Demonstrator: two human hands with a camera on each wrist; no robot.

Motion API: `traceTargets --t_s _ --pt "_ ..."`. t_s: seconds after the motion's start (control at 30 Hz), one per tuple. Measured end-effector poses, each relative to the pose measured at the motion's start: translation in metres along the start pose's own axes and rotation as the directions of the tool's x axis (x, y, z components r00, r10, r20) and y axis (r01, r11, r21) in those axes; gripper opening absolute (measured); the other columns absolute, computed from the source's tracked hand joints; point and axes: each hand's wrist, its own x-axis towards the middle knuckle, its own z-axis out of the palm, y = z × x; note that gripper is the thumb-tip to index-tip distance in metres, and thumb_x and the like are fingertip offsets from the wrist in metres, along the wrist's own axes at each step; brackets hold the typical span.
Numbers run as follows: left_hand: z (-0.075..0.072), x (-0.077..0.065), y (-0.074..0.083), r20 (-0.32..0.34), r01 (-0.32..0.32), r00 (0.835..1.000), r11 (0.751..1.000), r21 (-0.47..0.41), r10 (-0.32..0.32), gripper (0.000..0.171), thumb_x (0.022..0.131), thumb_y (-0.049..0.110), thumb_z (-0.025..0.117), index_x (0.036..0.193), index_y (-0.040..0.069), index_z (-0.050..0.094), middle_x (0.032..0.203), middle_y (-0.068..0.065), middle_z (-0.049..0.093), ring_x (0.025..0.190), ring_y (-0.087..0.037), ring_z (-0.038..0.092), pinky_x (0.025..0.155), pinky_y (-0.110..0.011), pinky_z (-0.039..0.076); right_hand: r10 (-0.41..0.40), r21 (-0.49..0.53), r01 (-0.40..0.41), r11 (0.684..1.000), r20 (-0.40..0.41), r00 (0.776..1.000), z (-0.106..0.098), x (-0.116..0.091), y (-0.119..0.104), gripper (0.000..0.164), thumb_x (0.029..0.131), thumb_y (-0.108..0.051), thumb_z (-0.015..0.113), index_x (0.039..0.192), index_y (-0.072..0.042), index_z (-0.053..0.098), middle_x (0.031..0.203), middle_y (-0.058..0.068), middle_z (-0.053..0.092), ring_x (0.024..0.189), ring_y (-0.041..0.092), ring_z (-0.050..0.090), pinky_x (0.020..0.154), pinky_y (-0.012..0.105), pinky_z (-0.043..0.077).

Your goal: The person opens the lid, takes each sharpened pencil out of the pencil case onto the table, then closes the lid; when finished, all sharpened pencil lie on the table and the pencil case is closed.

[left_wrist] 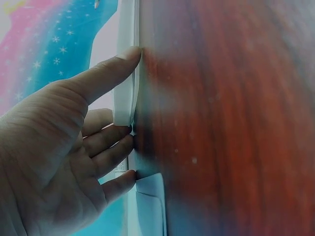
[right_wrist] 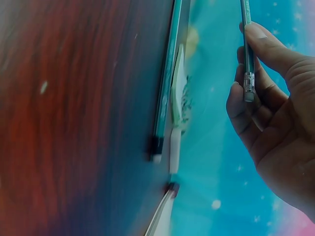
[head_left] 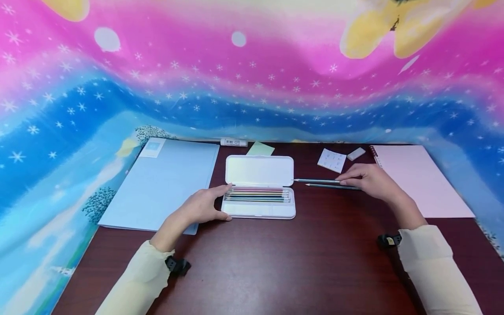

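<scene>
A white pencil case (head_left: 256, 211) stands open on the table, its lid (head_left: 260, 170) tipped back. Several pencils (head_left: 257, 195) lie side by side in its rear compartment. My left hand (head_left: 201, 205) holds the case's left end, the thumb on the front edge and the fingers round the back and side. To the right, my right hand (head_left: 372, 180) pinches a pencil (right_wrist: 249, 61) between thumb and fingers near its eraser end; the tip points left toward the lid. A second dark green pencil (head_left: 324, 186) lies on the table just below it, partly covered by the hand in the head view.
On the left lies a light blue folder (head_left: 169, 179). Behind the case are a glue stick (head_left: 234, 142) and green paper notes (head_left: 261, 148). A printed paper square (head_left: 332, 160), a white eraser (head_left: 356, 154) and a pink spiral notebook (head_left: 425, 183) are at the right.
</scene>
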Motion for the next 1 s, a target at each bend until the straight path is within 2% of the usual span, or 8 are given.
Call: traceTargets --t_s 0.27,0.63,1.0 --pt "-0.001 0.000 0.001 0.000 -0.007 1.000 1.000 -0.002 0.007 0.096 0.080 0.045 0.085 0.158 0.016 0.038 0.159 -0.009 0.046 0.142 -0.032 0.048 0.113 -0.051 0.042 0.077 0.011 -0.077 0.997 0.035 0.996 -0.005 -0.011 0.012 0.013 0.094 -0.022 0.074 0.104 -0.023 0.083 0.095 -0.006 0.074 0.084 -0.001 0.061 0.073 0.022 0.051" --pt "0.001 -0.001 0.001 -0.004 -0.007 1.000 1.000 0.000 0.007 0.096 0.079 0.045 0.085 0.158 0.016 0.038 0.158 -0.009 0.047 0.141 -0.032 0.049 0.113 -0.051 0.043 0.173 -0.004 -0.173 0.985 0.079 0.982 -0.007 -0.022 0.023 0.013 0.094 -0.027 0.074 0.103 -0.029 0.083 0.097 -0.006 0.075 0.086 0.000 0.063 0.079 0.021 0.050" --pt "0.001 -0.001 0.002 -0.014 -0.011 1.000 1.000 -0.007 0.011 0.097 0.079 0.044 0.086 0.157 0.015 0.039 0.157 -0.010 0.048 0.140 -0.032 0.051 0.111 -0.051 0.044 0.159 -0.030 -0.157 0.987 0.076 0.984 0.000 -0.026 0.032 0.013 0.091 -0.020 0.077 0.100 -0.026 0.084 0.094 -0.007 0.076 0.083 -0.002 0.063 0.077 0.021 0.052"
